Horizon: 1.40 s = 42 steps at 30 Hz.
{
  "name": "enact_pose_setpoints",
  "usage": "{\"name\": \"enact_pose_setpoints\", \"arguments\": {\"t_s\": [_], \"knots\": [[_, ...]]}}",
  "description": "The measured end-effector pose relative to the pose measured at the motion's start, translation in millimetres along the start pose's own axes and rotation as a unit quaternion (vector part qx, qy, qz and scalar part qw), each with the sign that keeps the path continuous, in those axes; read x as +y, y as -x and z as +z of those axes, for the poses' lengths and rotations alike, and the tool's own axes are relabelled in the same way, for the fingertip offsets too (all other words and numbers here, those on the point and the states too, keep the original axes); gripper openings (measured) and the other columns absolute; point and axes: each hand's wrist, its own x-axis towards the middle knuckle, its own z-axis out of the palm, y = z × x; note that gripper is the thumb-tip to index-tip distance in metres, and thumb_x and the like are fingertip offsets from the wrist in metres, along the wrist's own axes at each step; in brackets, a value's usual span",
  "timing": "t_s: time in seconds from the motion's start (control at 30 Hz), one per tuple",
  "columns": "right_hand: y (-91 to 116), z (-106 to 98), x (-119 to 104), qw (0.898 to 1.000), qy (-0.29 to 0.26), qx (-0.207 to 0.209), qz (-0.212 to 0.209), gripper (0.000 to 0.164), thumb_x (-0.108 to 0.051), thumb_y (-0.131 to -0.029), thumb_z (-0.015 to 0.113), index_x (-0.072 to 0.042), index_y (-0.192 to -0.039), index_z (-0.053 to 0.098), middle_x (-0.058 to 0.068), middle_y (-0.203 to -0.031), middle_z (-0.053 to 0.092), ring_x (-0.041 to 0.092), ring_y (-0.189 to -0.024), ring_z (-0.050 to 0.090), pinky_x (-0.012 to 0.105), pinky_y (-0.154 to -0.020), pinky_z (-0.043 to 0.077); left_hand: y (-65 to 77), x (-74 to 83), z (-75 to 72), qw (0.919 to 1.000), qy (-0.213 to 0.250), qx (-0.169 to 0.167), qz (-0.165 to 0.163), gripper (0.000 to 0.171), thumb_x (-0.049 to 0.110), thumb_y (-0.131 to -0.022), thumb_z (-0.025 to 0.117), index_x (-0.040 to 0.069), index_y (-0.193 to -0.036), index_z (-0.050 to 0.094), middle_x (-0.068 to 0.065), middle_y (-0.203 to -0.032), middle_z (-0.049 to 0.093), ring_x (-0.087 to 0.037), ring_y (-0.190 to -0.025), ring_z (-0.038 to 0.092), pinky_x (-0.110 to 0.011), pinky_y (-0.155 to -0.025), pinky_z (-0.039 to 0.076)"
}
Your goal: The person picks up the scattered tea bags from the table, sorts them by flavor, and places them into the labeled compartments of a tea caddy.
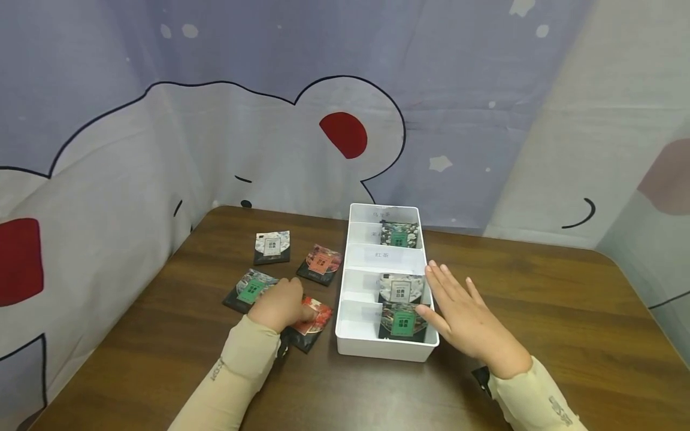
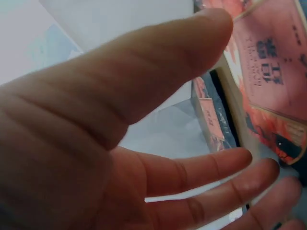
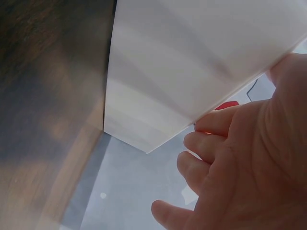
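My left hand (image 1: 280, 305) reaches down over a red tea sachet (image 1: 315, 317) on the table. In the left wrist view, the thumb (image 2: 211, 38) lies at the red sachet's edge, with the fingers spread apart from it. Whether the fingertips touch the sachet, I cannot tell. Beside that hand lies a green-labelled tea sachet (image 1: 250, 290), partly covered by it. My right hand (image 1: 466, 317) rests with extended fingers along the right rim of a white divided box (image 1: 356, 323). Green-labelled (image 1: 403, 324) and white (image 1: 400, 290) sachets stand in its front compartments.
Another green-labelled sachet (image 1: 399, 234) is in a rear compartment of the box. On the table to the left of the box lie a white sachet (image 1: 272, 246) and an orange-red sachet (image 1: 320, 263). A patterned curtain (image 1: 259, 143) hangs behind the table (image 1: 539, 299).
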Motion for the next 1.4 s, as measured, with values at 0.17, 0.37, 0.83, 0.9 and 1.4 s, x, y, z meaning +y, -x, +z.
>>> {"name": "enact_pose_setpoints", "arguments": {"t_s": [0.17, 0.37, 0.83, 0.9, 1.4], "knots": [[-0.3, 1.4, 0.4, 1.000, -0.001, 0.001, -0.001, 0.077, -0.052, -0.107, 0.042, -0.003, -0.162, 0.020, 0.011, -0.169, 0.014, 0.034, -0.155, 0.012, 0.066, -0.121, 0.007, 0.1, -0.4, 3.6, 0.9998, -0.011, 0.005, -0.013, 0.066, 0.031, -0.078, 0.086, -0.017, -0.114, 0.058, -0.031, -0.107, 0.063, -0.041, -0.098, 0.065, -0.055, -0.086, 0.057], [0.1, 2.1, 0.8, 1.000, -0.003, 0.003, -0.002, 0.076, -0.051, -0.107, 0.042, -0.003, -0.161, 0.020, 0.011, -0.169, 0.014, 0.034, -0.155, 0.012, 0.066, -0.121, 0.007, -0.5, -0.6, 6.8, 0.9995, -0.008, 0.017, -0.027, 0.063, 0.029, -0.074, 0.090, -0.014, -0.106, 0.057, -0.029, -0.097, 0.066, -0.040, -0.088, 0.068, -0.053, -0.077, 0.059], [-0.2, 2.1, 1.5, 1.000, -0.002, 0.004, -0.002, 0.076, -0.051, -0.107, 0.043, -0.003, -0.161, 0.022, 0.012, -0.169, 0.015, 0.035, -0.155, 0.013, 0.065, -0.121, 0.009, -14.0, -20.4, 0.1, 0.9962, 0.078, -0.028, 0.024, 0.033, 0.019, -0.090, 0.076, 0.000, -0.071, 0.056, -0.004, -0.065, 0.049, -0.015, -0.058, 0.045, -0.028, -0.053, 0.041], [-0.4, 1.9, 1.2, 1.000, -0.002, 0.004, -0.002, 0.075, -0.050, -0.107, 0.043, -0.002, -0.161, 0.022, 0.013, -0.168, 0.016, 0.035, -0.155, 0.014, 0.065, -0.121, 0.009, -15.2, -24.8, -2.0, 0.9928, 0.108, -0.034, 0.040, 0.038, 0.013, -0.092, 0.072, 0.009, -0.063, 0.047, 0.002, -0.061, 0.039, -0.012, -0.055, 0.036, -0.024, -0.051, 0.030], [0.1, 2.7, 1.8, 1.000, -0.002, 0.002, -0.002, 0.075, -0.050, -0.107, 0.041, -0.003, -0.161, 0.020, 0.013, -0.169, 0.016, 0.035, -0.155, 0.014, 0.065, -0.122, 0.008, -20.2, -43.9, -15.3, 0.9754, 0.201, -0.029, 0.085, 0.010, 0.006, -0.100, 0.061, -0.002, -0.101, 0.067, -0.009, -0.090, 0.064, -0.021, -0.079, 0.059, -0.035, -0.069, 0.054]]}}
